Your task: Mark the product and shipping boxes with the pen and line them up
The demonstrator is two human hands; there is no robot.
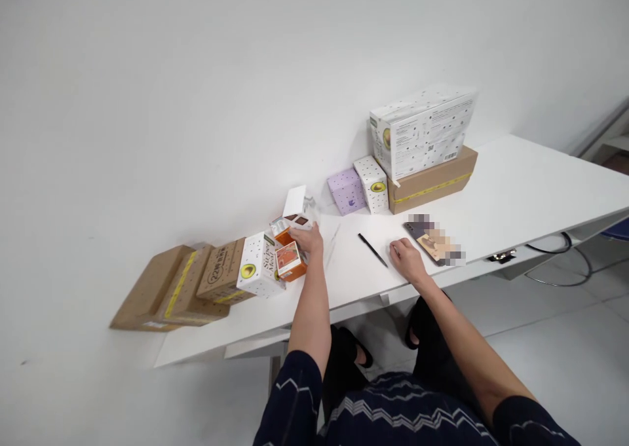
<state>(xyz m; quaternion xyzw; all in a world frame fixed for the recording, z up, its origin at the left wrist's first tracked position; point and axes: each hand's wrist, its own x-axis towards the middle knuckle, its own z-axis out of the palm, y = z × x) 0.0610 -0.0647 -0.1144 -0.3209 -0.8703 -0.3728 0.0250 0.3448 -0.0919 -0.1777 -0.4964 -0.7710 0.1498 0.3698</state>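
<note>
My left hand is at the group of small boxes on the left of the table, its fingers closed around the lower part of a small white box with dark pictures on its side. That box is tilted over an orange-and-white box, partly hidden behind my fingers. Just below the hand stands another orange box with a picture on top. My right hand rests on the table near its front edge, fingers curled in, holding nothing that shows. It lies between a black pen and a phone, partly blurred out.
Left of my left hand stand a white avocado-print box and several brown cartons. Against the wall are a lilac box, a slim white box, and a large white box atop a brown carton. Cables hang at the right.
</note>
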